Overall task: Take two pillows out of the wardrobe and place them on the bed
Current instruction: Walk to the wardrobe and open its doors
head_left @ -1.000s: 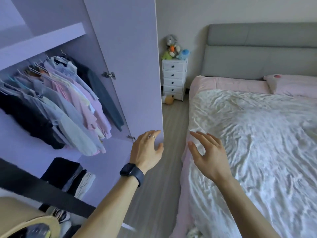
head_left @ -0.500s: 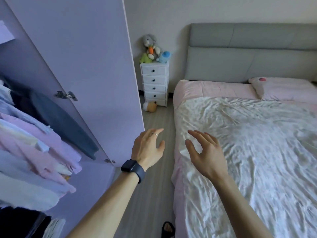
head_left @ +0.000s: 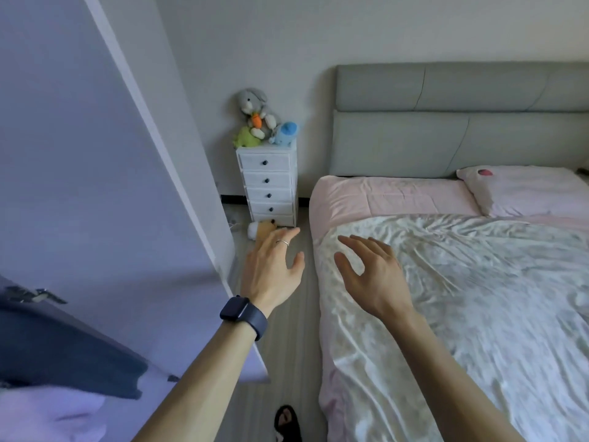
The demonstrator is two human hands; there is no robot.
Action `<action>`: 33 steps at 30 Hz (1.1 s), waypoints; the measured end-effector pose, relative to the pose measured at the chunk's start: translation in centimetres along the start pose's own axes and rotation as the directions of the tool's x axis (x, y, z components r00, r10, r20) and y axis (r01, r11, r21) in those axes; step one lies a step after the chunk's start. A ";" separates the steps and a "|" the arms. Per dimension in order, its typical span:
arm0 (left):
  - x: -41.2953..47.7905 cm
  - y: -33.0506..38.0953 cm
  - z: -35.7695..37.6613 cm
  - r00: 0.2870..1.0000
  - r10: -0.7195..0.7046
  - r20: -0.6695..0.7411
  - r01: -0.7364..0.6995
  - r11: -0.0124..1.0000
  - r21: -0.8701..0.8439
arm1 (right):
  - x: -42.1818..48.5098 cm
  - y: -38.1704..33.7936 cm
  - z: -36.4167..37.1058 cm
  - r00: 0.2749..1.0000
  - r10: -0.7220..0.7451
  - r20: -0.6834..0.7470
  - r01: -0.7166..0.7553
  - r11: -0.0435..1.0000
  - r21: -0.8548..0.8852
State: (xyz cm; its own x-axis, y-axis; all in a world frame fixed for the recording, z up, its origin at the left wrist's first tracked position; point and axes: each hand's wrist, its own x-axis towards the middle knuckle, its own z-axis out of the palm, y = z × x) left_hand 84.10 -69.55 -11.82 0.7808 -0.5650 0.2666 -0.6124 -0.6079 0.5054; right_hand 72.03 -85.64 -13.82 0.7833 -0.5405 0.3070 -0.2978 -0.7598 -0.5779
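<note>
Both hands are out in front, empty: the left hand (head_left: 274, 269) with fingers straight over the floor (head_left: 287, 362), the right hand (head_left: 373, 275) loosely spread above the near edge of the bed (head_left: 478, 314), touching nothing that I can see. One pink pillow (head_left: 526, 193) lies at two o'clock by the headboard (head_left: 446, 138). The wardrobe door (head_left: 95, 186) stands open at nine o'clock; no pillow shows inside. I'd say a fetch is due: turn to eight o'clock and reach in two-handed.
</note>
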 end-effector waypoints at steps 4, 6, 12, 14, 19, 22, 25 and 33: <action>7.7 -0.9 1.6 0.999 -0.016 -0.037 0.013 0.997 -0.073 | 7.9 0.3 1.3 0.999 0.000 -0.042 -0.001 1.000 -0.010; 11.0 -1.3 2.4 0.998 -0.039 -0.047 0.033 0.992 -0.119 | 11.2 0.4 1.5 0.998 0.000 -0.069 0.000 1.000 -0.007; 19.9 -2.8 5.3 0.995 -0.099 -0.025 0.094 0.983 -0.155 | 19.8 2.2 3.4 0.996 0.034 -0.081 -0.036 0.999 -0.020; 22.8 -3.9 6.1 0.989 -0.147 -0.034 0.139 0.972 -0.187 | 23.0 2.8 5.0 0.998 0.017 -0.059 -0.018 1.000 -0.013; 29.4 -8.4 6.4 0.933 -0.327 -0.148 0.290 0.930 -0.224 | 33.4 2.5 10.8 0.994 -0.085 0.065 0.083 0.996 0.037; 32.8 -12.0 5.0 0.861 -0.438 -0.257 0.395 0.896 -0.203 | 39.9 0.6 15.1 0.962 -0.226 0.154 0.211 0.972 0.106; 35.0 -15.8 2.2 0.762 -0.538 -0.360 0.505 0.842 -0.190 | 45.0 -2.9 19.4 0.903 -0.367 0.225 0.329 0.925 0.189; 35.0 -23.6 -8.1 0.432 -0.605 -0.668 0.681 0.705 -0.198 | 51.1 -17.0 28.9 0.649 -0.701 0.295 0.545 0.700 0.462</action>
State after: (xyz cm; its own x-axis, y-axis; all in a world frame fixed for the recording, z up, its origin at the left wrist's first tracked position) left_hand 126.86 -70.45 -7.77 0.7909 0.4965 0.3579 0.1239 -0.7026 0.7008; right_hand 132.88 -89.86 -10.16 0.8785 0.2882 0.3810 0.4706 -0.6593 -0.5864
